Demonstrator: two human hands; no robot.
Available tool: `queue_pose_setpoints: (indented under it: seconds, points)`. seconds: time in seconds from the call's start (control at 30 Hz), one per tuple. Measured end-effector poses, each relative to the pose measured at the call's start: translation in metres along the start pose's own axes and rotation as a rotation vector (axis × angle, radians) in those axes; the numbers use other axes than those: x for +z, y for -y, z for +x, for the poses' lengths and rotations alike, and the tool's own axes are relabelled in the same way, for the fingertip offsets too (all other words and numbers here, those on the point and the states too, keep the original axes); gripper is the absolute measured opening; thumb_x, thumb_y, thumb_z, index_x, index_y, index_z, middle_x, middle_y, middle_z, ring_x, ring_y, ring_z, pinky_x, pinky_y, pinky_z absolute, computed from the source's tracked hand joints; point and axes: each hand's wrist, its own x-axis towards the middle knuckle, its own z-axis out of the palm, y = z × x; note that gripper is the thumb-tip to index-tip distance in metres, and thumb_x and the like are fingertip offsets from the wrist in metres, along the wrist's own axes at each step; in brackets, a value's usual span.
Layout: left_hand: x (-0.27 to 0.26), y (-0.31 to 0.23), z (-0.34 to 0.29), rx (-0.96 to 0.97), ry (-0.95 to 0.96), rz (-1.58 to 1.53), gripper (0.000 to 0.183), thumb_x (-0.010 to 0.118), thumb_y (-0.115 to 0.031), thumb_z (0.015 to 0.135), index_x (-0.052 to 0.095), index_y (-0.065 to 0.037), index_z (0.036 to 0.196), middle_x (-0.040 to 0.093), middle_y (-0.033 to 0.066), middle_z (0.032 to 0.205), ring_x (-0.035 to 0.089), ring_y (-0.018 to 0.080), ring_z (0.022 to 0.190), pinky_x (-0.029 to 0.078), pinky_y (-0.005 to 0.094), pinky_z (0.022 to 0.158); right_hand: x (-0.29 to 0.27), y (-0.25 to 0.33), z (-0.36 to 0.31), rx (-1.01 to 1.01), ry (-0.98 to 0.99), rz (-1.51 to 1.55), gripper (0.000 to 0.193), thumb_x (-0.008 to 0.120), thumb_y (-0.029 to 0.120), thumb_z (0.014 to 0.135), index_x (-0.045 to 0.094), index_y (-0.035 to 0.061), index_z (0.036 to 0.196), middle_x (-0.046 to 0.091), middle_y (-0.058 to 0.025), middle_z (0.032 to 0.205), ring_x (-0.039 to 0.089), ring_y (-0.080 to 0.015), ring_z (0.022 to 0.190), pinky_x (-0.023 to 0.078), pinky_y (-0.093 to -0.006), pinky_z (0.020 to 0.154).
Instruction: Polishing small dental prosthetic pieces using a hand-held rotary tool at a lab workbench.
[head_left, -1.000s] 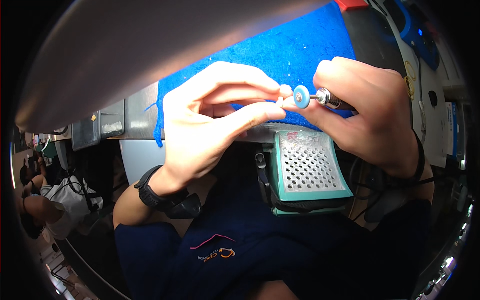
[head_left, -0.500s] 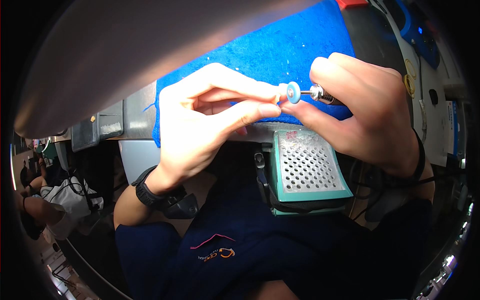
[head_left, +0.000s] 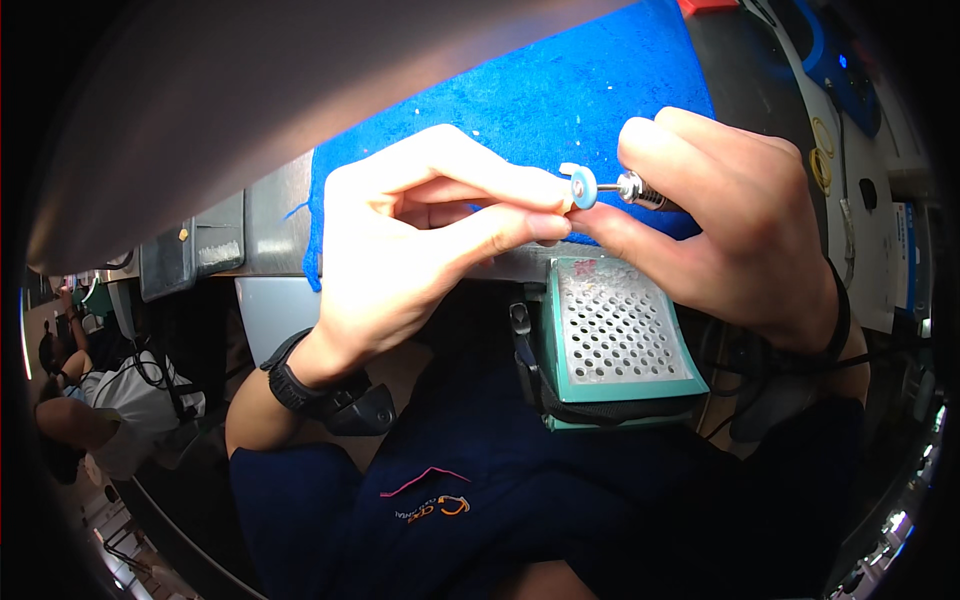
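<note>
Above the front edge of a blue towel (head_left: 540, 100), my left hand (head_left: 385, 230) pinches a small pale piece between thumb and fingertips. The fingers mostly hide it, and its kind is unclear. My right hand (head_left: 740, 220) is wrapped round a rotary handpiece (head_left: 645, 190) with a metal nose. A blue grinding wheel (head_left: 584, 188) on its thin shank stands right at my left fingertips. My right thumb reaches to the left fingertips under the wheel. Glare washes out the left hand, so wheel contact with the piece cannot be made out.
Below my hands sits a green box with a perforated metal top (head_left: 620, 330). A large blurred grey shape (head_left: 250, 120) covers the upper left. Dark trays (head_left: 190, 245) lie on the bench at left. A blue device (head_left: 840, 65) stands far right; another person (head_left: 130, 400) is at far left.
My left fingertips have shifted slightly right, closer to the wheel. The wheel has moved a touch left, and the pinched piece is more hidden. My right hand has barely moved.
</note>
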Motion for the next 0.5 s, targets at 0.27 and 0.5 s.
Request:
queue_pose_setpoints:
  seconds: [0.27,0.5]
  points:
    - [0.0001,-0.0012,0.0002,-0.018,-0.014,-0.019,0.016,0.065,0.017,0.088,0.062,0.004,0.097,0.074,0.0266,0.103,0.076,0.0274,0.088,0.064,0.0373,0.080,0.0017,0.0008,0.0014,0.012,0.012,0.027,0.032,0.087,0.011,0.071,0.063,0.0024,0.089,0.054,-0.0094,0.070,0.057,-0.0260,0.057,0.042,-0.0357,0.049]
    - [-0.0027,-0.0006,0.0007,-0.013,-0.006,-0.020,0.016,0.066,0.016,0.089,0.061,0.003,0.097,0.074,0.0273,0.104,0.076,0.0270,0.086,0.064,0.0368,0.076,0.0011,0.0018,0.0042,-0.001,0.029,0.020,0.032,0.087,0.009,0.069,0.062,0.0020,0.088,0.054,-0.0095,0.070,0.056,-0.0267,0.057,0.041,-0.0359,0.049]
